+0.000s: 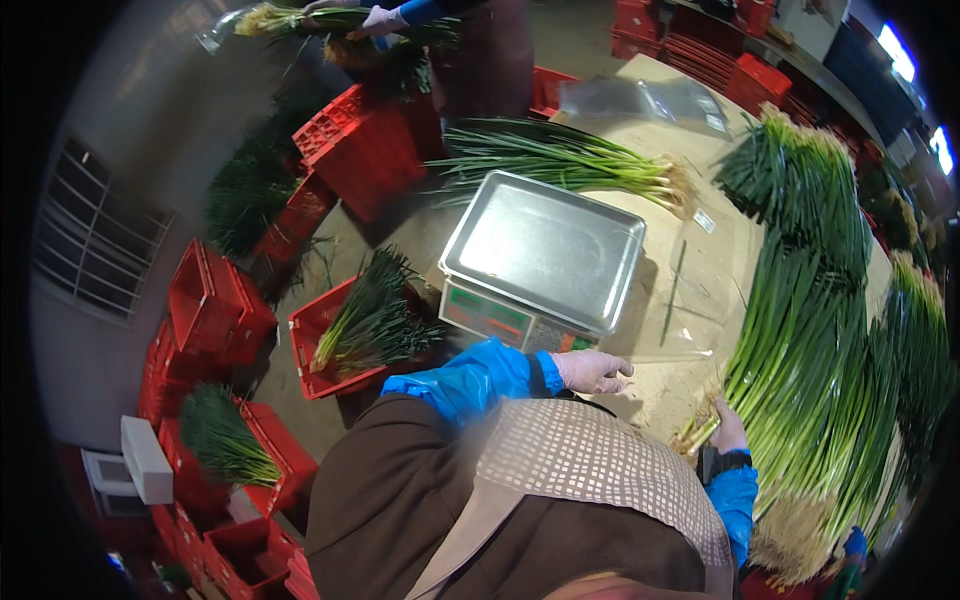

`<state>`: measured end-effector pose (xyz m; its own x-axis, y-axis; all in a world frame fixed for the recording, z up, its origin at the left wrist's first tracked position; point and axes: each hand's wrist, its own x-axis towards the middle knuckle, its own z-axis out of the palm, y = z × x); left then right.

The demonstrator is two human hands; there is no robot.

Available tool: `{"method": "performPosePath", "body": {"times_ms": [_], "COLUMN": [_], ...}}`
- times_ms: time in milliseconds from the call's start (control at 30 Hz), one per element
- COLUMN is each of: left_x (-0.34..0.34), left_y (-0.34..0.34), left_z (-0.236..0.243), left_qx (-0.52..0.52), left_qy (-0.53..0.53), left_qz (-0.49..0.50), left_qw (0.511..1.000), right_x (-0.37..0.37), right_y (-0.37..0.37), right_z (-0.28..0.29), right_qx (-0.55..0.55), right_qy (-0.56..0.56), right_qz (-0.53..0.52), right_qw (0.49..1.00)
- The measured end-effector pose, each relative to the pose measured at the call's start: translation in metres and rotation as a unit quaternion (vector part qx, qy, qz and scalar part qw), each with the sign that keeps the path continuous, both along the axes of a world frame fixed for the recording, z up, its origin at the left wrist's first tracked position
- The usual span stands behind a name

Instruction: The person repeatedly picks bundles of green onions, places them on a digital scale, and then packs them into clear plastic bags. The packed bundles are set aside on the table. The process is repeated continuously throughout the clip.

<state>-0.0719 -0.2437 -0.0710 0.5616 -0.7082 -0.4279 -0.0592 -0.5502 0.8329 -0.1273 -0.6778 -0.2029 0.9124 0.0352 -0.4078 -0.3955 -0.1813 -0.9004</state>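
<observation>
My left hand [592,371], in a pale glove and blue sleeve, is held over the table just in front of the scale [545,250]. Its fingers are apart, with nothing in them. The scale has a shiny metal tray on top. Farther right, my gloved right hand [730,428] is closed on a few spring onions [698,433]; their yellowish root ends stick out on its left side. Beside that hand lies a long heap of spring onions [800,370], green with pale roots. Behind the scale rests another bunch of spring onions [590,165], roots to the right.
Clear plastic bags [645,103] lie at the table's far end. A red crate [335,340] with spring onions stands left of the table; stacked red crates [215,305] line the left. At the far left, a co-worker's gloved hands [378,22] hold spring onions.
</observation>
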Motion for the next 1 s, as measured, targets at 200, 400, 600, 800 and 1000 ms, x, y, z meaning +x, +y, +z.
{"method": "performPosePath", "body": {"times_ms": [200,400,600,800,1000], "left_x": [0.011,0.021,0.032,0.020,0.000], "left_y": [0.036,0.054,0.057,0.054,0.042], "left_z": [-0.007,-0.005,0.000,0.003,0.008], "left_qx": [-0.069,-0.102,-0.105,-0.100,-0.068], "left_qy": [0.011,0.028,0.036,0.008,0.055], "left_qz": [0.024,0.023,0.000,-0.005,0.053], "left_qw": [0.997,0.994,0.994,0.995,0.995], "right_x": [0.008,0.005,0.011,0.009,0.007], "right_y": [0.048,0.069,0.095,0.105,0.084], "right_z": [0.066,0.108,0.141,0.106,0.059], "right_qx": [0.268,0.156,0.227,0.388,0.365], "right_qy": [0.170,0.170,0.077,0.107,0.108], "right_qz": [-0.248,-0.286,-0.365,-0.308,-0.289], "right_qw": [0.915,0.930,0.900,0.862,0.878]}}
